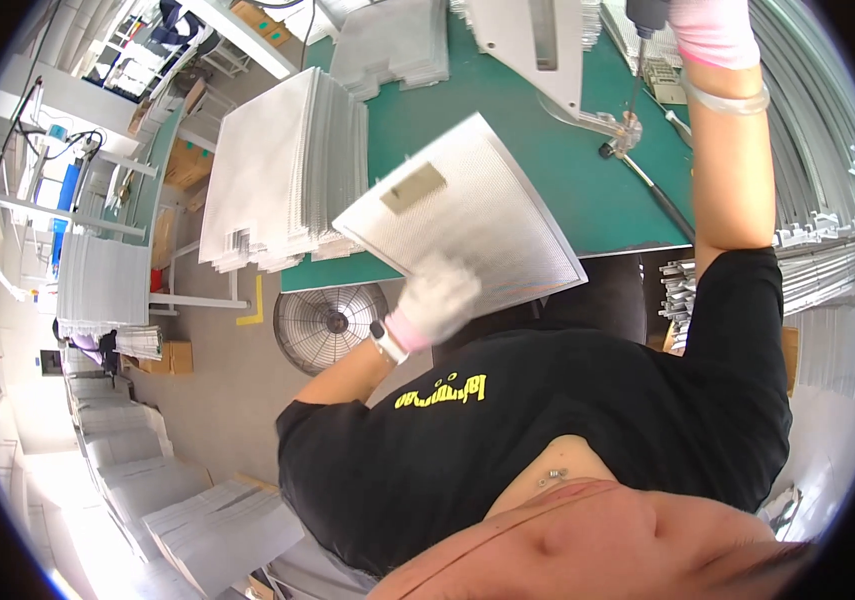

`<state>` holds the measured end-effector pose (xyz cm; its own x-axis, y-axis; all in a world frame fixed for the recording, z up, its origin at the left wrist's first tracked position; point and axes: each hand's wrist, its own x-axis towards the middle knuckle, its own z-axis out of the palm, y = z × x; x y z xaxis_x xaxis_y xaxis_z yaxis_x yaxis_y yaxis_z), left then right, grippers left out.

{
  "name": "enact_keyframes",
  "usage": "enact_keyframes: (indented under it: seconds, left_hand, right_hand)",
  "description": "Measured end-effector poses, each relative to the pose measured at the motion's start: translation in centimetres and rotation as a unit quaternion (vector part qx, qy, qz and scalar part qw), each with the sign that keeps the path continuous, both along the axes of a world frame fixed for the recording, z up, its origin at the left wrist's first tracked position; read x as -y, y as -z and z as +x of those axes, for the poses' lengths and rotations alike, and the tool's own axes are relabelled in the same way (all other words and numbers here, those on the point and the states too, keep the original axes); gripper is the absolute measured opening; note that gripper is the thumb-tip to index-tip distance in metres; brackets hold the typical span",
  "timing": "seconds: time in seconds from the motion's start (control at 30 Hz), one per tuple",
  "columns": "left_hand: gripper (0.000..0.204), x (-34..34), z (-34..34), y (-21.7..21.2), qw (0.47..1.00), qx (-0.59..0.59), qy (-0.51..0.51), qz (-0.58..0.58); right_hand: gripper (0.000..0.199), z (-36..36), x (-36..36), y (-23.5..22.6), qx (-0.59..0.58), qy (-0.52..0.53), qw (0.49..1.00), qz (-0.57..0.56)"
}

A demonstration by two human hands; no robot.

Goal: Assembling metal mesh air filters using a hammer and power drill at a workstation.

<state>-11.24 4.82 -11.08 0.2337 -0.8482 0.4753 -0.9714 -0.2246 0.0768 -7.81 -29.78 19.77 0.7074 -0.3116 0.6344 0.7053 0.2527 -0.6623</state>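
Observation:
A white, finely perforated rectangular panel point(487, 200) is tilted over the near edge of the green table, a beige patch near its upper left corner. My left hand point(439, 300), in a white glove and blurred by motion, grips the panel's near side. At the top right, my gloved right hand point(712, 35) is partly cut off by the picture's edge. It is closed around a dark power screwdriver point(647, 14), though its fingers are mostly out of view. The driver's thin shaft points down toward a clear fixture point(627, 130) on a white machine arm point(537, 55).
Stacks of white panels point(267, 170) stand at the table's left, with another stack point(387, 45) behind. A black-handled rod point(657, 195) lies on the green tabletop point(427, 95). Long metal strips point(827, 130) are piled at the right. A round floor fan point(332, 325) stands below the table's left edge.

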Motion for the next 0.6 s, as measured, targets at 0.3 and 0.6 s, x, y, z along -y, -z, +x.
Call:
enact_keyframes:
  seconds: [0.3, 0.6]
  left_hand:
    - [0.075, 7.1, 10.7, -4.4, 0.909, 0.007, -0.416, -0.012]
    - [0.04, 6.3, 14.3, -4.2, 0.883, -0.077, -0.461, 0.04]
  right_hand:
    - [0.017, -2.6, -1.0, 0.8, 0.005, -0.066, 0.997, 0.045]
    - [0.016, -1.5, -0.4, 0.8, -0.035, 0.062, 0.997, -0.01]
